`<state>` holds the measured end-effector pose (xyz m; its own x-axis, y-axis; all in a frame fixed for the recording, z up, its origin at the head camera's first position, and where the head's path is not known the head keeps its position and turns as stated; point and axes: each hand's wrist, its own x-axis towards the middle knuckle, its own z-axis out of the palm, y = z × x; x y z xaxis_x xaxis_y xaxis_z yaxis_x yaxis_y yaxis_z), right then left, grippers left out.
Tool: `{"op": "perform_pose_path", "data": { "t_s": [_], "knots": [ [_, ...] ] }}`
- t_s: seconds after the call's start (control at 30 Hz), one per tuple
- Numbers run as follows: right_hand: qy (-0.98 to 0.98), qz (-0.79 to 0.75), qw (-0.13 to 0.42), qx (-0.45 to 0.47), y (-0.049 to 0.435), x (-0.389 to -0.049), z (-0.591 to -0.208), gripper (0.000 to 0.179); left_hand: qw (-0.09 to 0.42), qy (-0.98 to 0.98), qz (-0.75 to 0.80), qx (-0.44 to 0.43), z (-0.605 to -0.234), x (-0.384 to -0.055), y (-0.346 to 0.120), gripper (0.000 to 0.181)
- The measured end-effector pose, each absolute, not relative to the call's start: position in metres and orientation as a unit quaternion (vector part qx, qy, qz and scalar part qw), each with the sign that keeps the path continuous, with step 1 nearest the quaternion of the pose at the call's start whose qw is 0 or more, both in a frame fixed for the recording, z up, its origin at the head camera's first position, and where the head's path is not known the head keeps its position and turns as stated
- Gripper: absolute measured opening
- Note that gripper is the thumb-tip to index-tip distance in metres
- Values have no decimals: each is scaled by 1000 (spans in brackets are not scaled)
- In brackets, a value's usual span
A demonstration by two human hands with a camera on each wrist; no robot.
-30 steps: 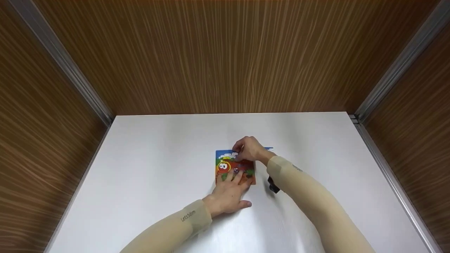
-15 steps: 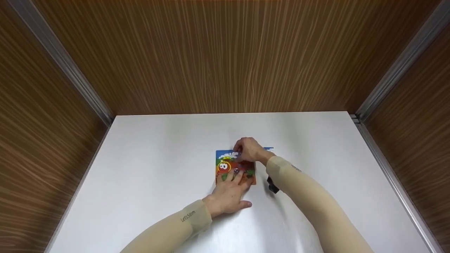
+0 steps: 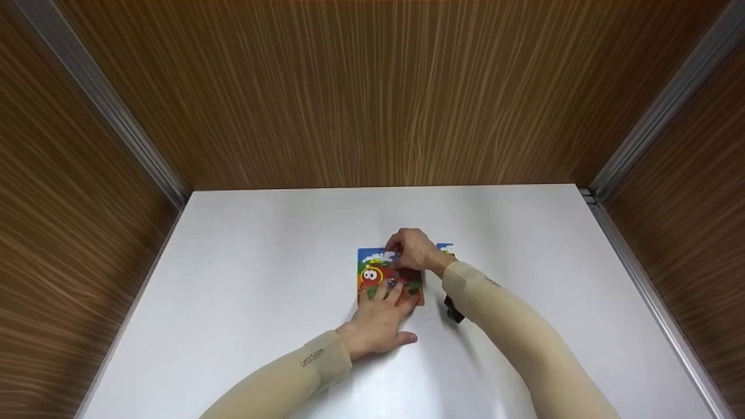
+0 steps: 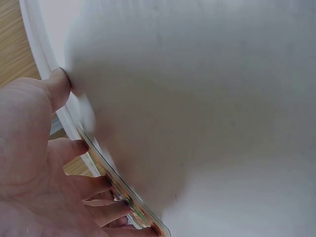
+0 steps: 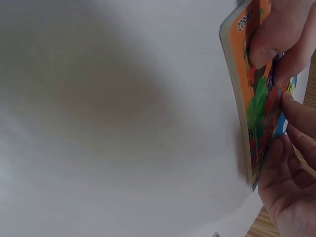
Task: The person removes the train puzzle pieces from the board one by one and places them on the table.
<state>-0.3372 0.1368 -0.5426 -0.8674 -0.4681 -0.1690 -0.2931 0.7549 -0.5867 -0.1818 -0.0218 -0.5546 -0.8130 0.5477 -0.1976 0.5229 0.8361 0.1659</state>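
Observation:
A small colourful picture board (image 3: 371, 274) lies flat on the white table in the head view, showing a red round face with eyes, clouds and greenery. My left hand (image 3: 375, 327) lies across its lower part with fingers spread and thumb out to the right. Bent over its upper right is my right hand (image 3: 414, 247), thumb and fingertips down at the picture. In the right wrist view both hands' fingertips meet the board (image 5: 257, 106), marked "KW-802" at one corner. I cannot tell whether a small piece sits between the right fingertips.
Right of the board, partly behind the right wrist, lies another blue, white and yellow picture piece (image 3: 445, 248). A black object (image 3: 454, 311) shows beneath the right sleeve. Wood-grain walls (image 3: 378, 93) with metal corner strips enclose the white table (image 3: 262, 262).
The right hand has shifted very slightly, and more of the picture piece behind its wrist shows now. The left hand and board stay nearly in place.

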Motion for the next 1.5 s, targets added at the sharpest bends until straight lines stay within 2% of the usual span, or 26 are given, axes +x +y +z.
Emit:
{"op": "perform_pose_path", "data": {
  "t_s": [0.2, 0.4, 0.53, 0.83, 1.2, 1.5],
  "knots": [
    [915, -316, 172, -180, 141, -337, -544, 36, 130, 950, 55, 278, -554, -181, -20, 84],
    [899, -363, 171, -174, 146, -339, -544, 20, 130, 951, 51, 278, -552, -181, -19, 83],
    [886, -395, 173, -169, 149, -339, -543, 15, 131, 950, 53, 278, -551, -181, -18, 82],
    [863, -453, 182, -126, 156, -340, -539, 15, 136, 949, 49, 280, -552, -181, -19, 83],
    [848, -467, 213, -128, 176, -341, -521, 21, 141, 949, 68, 275, -552, -182, -20, 82],
    [853, -457, 203, -146, 209, -341, -509, 20, 141, 950, 67, 270, -553, -183, -20, 83]
  ]
}}
